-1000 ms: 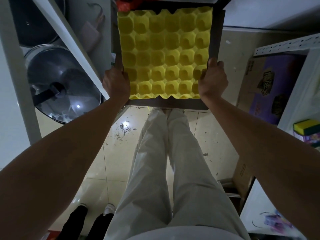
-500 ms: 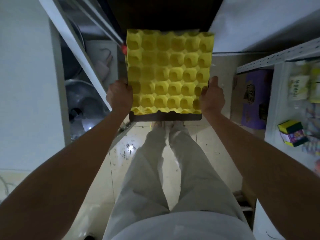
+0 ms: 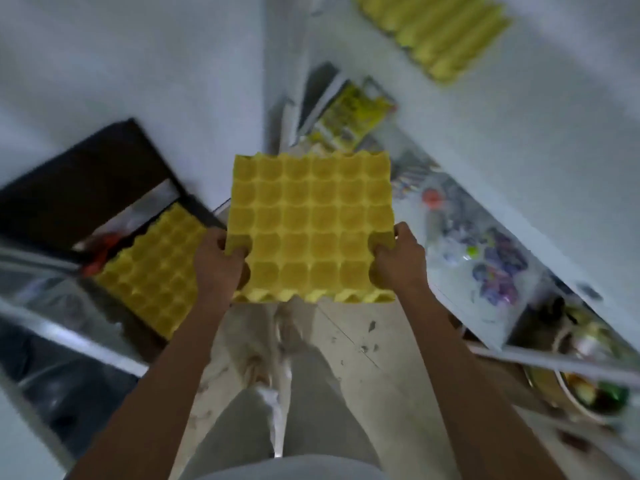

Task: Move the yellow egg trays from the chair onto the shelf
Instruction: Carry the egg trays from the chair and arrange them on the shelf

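Note:
I hold one yellow egg tray in the air in front of me, over the floor. My left hand grips its near left corner and my right hand grips its near right corner. More yellow egg trays lie on the dark chair at the left, below and beside the held one. Another stack of yellow egg trays rests on the white shelf at the upper right. The picture is blurred by motion.
A lower shelf level at the right holds bags, a bottle and packets. A bowl with food sits at the lower right. Metal rack bars cross the left side. My legs and the dirty tiled floor are below.
I have lifted the top tray off the stack on the chair and swung to the right. The chair has slid to the left of view and the shelf with trays has appeared.

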A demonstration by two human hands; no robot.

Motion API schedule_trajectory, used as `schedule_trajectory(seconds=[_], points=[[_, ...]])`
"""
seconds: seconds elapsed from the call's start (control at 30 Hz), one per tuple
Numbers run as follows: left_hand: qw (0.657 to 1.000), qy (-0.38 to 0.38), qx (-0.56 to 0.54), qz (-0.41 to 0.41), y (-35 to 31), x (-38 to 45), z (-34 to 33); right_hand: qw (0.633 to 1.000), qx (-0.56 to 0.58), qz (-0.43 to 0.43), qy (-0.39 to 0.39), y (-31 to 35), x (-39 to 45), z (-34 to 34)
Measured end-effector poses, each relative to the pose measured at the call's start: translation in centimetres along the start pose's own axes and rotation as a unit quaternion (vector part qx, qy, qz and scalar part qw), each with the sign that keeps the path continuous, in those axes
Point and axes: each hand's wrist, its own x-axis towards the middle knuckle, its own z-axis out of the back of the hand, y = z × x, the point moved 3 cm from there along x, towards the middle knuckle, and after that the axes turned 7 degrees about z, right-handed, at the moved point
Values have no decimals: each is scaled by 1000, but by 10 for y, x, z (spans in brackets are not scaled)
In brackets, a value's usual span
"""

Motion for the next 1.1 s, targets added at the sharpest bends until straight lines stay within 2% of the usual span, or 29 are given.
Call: schedule_trajectory(seconds=[0.1,0.23,0.43,0.57,0.7,0.83,1.1], points=[[997,45,20,-65,-66,-47,-19,998,16,-63,-16,-54,-51,68],[984,93,72,-136,-127,-115,-38,990,73,-109,-45,-110,-122,115],[970,148,119,-155,-174,-199,-54,983,92,-149,-61,-163,-197,158],[970,155,111,-152,-182,-246,-55,977,125,-133,-111,-189,-229,185],[964,175,123,-160,-178,-282,-45,969,172,-135,-117,-207,-253,197],[958,160,142,-191,-178,-296,-29,953,248,-131,-111,-211,-263,195],[951,122,152,-240,-203,-259,-16,936,305,-127,-120,-182,-234,196]])
